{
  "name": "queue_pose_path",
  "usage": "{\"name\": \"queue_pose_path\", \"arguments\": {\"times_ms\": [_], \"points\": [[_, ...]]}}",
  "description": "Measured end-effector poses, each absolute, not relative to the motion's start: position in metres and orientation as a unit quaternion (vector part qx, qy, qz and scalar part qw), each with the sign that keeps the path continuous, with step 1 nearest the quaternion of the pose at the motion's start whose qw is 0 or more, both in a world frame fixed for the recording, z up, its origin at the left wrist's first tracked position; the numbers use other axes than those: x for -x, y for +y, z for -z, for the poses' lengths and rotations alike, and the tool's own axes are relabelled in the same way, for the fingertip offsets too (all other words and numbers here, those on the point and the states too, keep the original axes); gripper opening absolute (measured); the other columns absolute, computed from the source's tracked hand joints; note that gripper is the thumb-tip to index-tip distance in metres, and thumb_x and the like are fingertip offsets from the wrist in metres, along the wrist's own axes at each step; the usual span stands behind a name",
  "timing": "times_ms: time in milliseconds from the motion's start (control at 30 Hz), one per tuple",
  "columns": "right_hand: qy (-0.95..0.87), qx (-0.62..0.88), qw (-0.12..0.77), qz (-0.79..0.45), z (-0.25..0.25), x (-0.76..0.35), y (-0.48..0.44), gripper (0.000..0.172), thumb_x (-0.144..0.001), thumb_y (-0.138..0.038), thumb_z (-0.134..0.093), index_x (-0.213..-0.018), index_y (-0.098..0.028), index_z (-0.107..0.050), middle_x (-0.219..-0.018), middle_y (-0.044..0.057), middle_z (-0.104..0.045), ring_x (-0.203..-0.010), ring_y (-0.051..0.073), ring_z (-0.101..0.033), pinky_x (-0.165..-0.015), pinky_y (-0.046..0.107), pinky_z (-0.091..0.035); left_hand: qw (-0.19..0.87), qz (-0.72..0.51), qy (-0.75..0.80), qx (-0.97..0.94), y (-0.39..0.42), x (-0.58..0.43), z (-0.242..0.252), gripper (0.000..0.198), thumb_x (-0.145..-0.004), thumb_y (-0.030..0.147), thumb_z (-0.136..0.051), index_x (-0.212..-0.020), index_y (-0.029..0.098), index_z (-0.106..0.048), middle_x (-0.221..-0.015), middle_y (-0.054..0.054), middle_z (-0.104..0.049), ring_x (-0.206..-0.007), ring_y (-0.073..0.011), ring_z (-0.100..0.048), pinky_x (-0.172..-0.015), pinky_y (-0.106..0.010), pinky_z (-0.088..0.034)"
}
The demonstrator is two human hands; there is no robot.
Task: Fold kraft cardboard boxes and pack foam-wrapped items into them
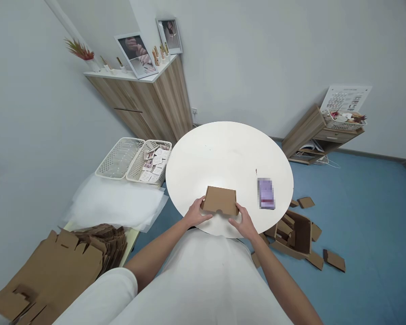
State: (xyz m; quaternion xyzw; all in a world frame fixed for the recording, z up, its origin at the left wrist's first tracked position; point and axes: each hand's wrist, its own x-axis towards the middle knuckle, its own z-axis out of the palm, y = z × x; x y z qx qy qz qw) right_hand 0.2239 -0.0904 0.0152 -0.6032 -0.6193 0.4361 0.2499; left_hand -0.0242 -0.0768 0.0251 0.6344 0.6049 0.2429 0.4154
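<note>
A small brown cardboard box (pixel 220 199) is at the near edge of the round white table (pixel 230 149), its lid folded down and a thumb notch in its front. My left hand (pixel 196 213) grips the box's left side, fingers along the side and thumb pointing inward in front of it. On the opposite side, my right hand (pixel 242 221) holds the right front corner, its thumb also in front. Most of the fingertips are hidden by the box. To the right on the table lies a purple rectangular item (pixel 266 193), blurred by pixels.
Flat cardboard blanks (pixel 64 262) are stacked at the left, beside white translucent sheets (pixel 115 201). A basket of printed cards (pixel 155 162) stands behind. On the floor at right, an open carton (pixel 301 234) holds folded boxes, with several more around it. A wooden cabinet (pixel 169 99) stands behind left.
</note>
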Motion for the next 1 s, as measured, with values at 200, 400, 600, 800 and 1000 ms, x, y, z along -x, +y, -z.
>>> {"name": "queue_pose_path", "arguments": {"times_ms": [200, 400, 600, 800, 1000], "points": [[-0.602, 0.613, 0.280, -0.429, -0.030, -0.225, -0.070, 0.054, -0.084, -0.049, -0.036, -0.133, -0.027, -0.034, -0.115, 0.007, -0.049, -0.109, 0.021, -0.048, -0.093, 0.040, -0.040, 0.360, -0.239, 0.650, -0.625, -0.057, 0.015, -0.027, 0.044, -0.083, 0.037, -0.043, -0.123, 0.020, -0.045, -0.097, -0.008, -0.055, -0.088, -0.0196, -0.055, -0.080, -0.033, -0.044], [-0.587, 0.656, 0.293, -0.374, -0.035, -0.217, -0.058, 0.051, -0.085, -0.051, -0.030, -0.121, -0.023, -0.052, -0.102, 0.009, -0.050, -0.100, 0.022, -0.050, -0.091, 0.039, -0.040, 0.281, -0.203, 0.673, -0.653, -0.047, 0.009, -0.027, 0.046, -0.085, 0.033, -0.038, -0.129, 0.018, -0.039, -0.094, -0.008, -0.049, -0.082, -0.0204, -0.053, -0.070, -0.032, -0.045], [-0.550, 0.656, 0.298, -0.422, -0.041, -0.215, -0.055, 0.053, -0.083, -0.052, -0.034, -0.123, -0.021, -0.050, -0.100, 0.008, -0.058, -0.095, 0.021, -0.053, -0.089, 0.038, -0.040, 0.273, -0.212, 0.666, -0.661, -0.047, 0.009, -0.027, 0.048, -0.086, 0.032, -0.037, -0.132, 0.016, -0.036, -0.086, -0.007, -0.050, -0.081, -0.0206, -0.052, -0.073, -0.033, -0.044], [-0.503, 0.654, 0.314, -0.470, -0.043, -0.218, -0.054, 0.052, -0.078, -0.049, -0.045, -0.121, -0.021, -0.053, -0.111, 0.008, -0.059, -0.098, 0.020, -0.054, -0.087, 0.035, -0.041, 0.314, -0.247, 0.655, -0.642, -0.051, 0.009, -0.036, 0.052, -0.085, 0.044, -0.040, -0.131, 0.019, -0.038, -0.090, -0.005, -0.052, -0.081, -0.0175, -0.053, -0.069, -0.030, -0.046], [-0.498, 0.660, 0.318, -0.463, -0.043, -0.222, -0.046, 0.051, -0.075, -0.047, -0.048, -0.117, -0.020, -0.056, -0.105, 0.007, -0.063, -0.092, 0.020, -0.056, -0.084, 0.035, -0.042, 0.281, -0.251, 0.654, -0.656, -0.045, 0.012, -0.044, 0.039, -0.087, 0.038, -0.036, -0.120, 0.021, -0.050, -0.086, -0.004, -0.058, -0.077, -0.0161, -0.055, -0.073, -0.030, -0.044]]}}
